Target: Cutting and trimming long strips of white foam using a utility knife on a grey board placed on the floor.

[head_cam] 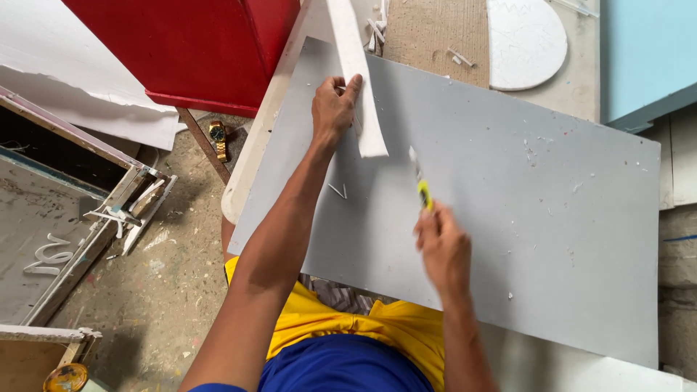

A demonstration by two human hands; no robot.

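while gripped, strip (pixel 357 80) past board edge (pixel 465 218)

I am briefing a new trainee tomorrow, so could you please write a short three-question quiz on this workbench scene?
1. True or false: the left hand holds the long white strip down on the grey board.
2. What does the right hand hold? A) a paintbrush B) a yellow utility knife C) a hammer
3. Fill in: on the dusty floor left of the table lies a gold ____.

Key:
1. True; the fingers wrap the strip near its lower end.
2. B; its blade points up toward the strip's end.
3. Wristwatch, just below the red panel.
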